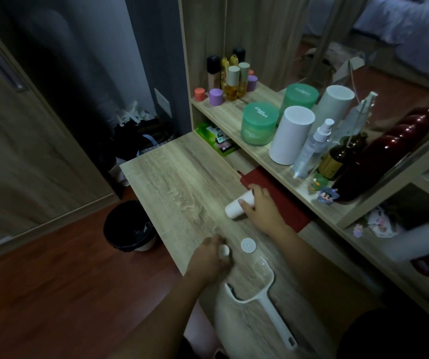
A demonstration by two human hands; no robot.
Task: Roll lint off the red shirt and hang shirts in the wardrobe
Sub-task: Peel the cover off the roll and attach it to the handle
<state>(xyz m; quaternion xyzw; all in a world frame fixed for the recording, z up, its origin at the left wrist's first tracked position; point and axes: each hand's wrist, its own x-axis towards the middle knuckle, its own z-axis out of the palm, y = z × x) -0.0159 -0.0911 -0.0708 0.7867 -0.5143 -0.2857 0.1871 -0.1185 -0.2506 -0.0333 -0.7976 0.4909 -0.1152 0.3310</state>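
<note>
A white lint roll [238,206] lies on the wooden desk [179,177], and my right hand [262,211] grips its near end. My left hand [212,255] holds a small white cap-like piece [224,250] just above the desk. A round white disc [248,245] lies flat between my hands. The lint roller's clear cover with a white handle [265,291] lies near the desk's front edge. No shirt is in view. The wardrobe door [16,130] stands at the left.
A shelf [234,112] behind the desk carries bottles, green jars [259,123] and white cylinders [292,136]. A red notebook [280,198] lies under the shelf. A black bin [130,226] stands on the floor left of the desk.
</note>
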